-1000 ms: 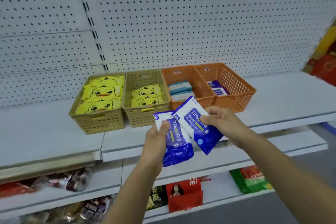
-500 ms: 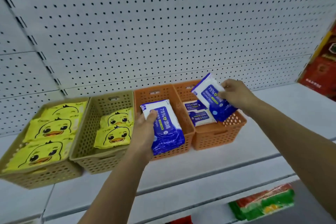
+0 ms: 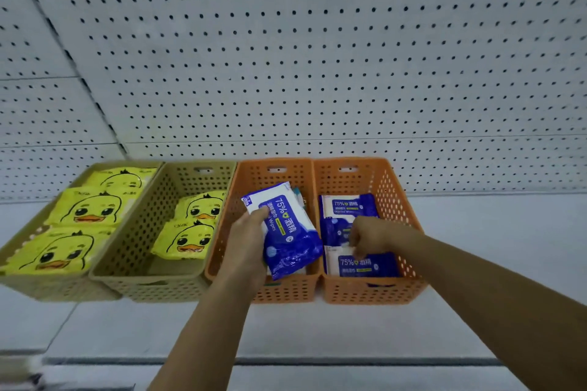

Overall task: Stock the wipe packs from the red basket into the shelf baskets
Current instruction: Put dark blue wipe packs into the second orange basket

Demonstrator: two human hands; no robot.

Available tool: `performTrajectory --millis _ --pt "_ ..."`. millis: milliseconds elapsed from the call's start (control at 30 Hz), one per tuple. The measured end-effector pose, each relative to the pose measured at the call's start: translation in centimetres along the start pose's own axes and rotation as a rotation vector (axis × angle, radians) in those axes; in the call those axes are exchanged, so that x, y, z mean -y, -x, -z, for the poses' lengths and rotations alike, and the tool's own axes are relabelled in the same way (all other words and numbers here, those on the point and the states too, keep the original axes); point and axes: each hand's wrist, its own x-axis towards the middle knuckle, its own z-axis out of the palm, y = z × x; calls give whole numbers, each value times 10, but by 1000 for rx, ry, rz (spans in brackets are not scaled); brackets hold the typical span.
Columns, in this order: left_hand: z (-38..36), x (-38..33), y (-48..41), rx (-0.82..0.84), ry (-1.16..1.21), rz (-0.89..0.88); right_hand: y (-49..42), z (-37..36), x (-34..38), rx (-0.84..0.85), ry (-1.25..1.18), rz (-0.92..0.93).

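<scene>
Two orange baskets stand side by side on the white shelf. My left hand (image 3: 246, 246) grips a blue and white 75% alcohol wipe pack (image 3: 287, 232) over the left orange basket (image 3: 222, 251). My right hand (image 3: 370, 233) reaches down into the right orange basket (image 3: 397, 200), fingers curled on the blue wipe packs (image 3: 365, 265) lying there. Three such packs lie in a row in that basket. The red basket is out of view.
Two tan baskets sit to the left: the far one (image 3: 47, 287) holds several yellow duck wipe packs (image 3: 89, 209), the nearer one (image 3: 143, 232) holds two. White pegboard (image 3: 317, 57) rises behind. The shelf surface (image 3: 492, 247) extends to the right.
My right hand has gone down into the right orange basket with its pack, which now lies there. My left hand has carried its pack over the left orange basket. The view moved closer.
</scene>
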Motion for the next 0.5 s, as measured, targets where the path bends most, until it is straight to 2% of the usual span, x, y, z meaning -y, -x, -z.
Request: performTrajectory --millis 67,133,167,233,300,367,500 --pt "-7 6 -5 -4 -8 7 -4 2 -1 -181 -88 37" --pt "-17 11 -9 -7 -1 -6 3 15 5 -383 -465 98" --pt "-22 13 -11 2 3 -11 12 25 10 -416 -696 143" --pt "-36 15 -15 32 -10 -36 30 44 22 -310 -1001 250" --pt "-50 16 -17 88 -46 -86 42 56 29 -224 -1038 354" --pt "-62 18 -19 141 -179 -202 44 65 25 -265 -1028 359" --pt "-62 34 -27 98 -835 -487 19 79 -11 -533 -861 175"
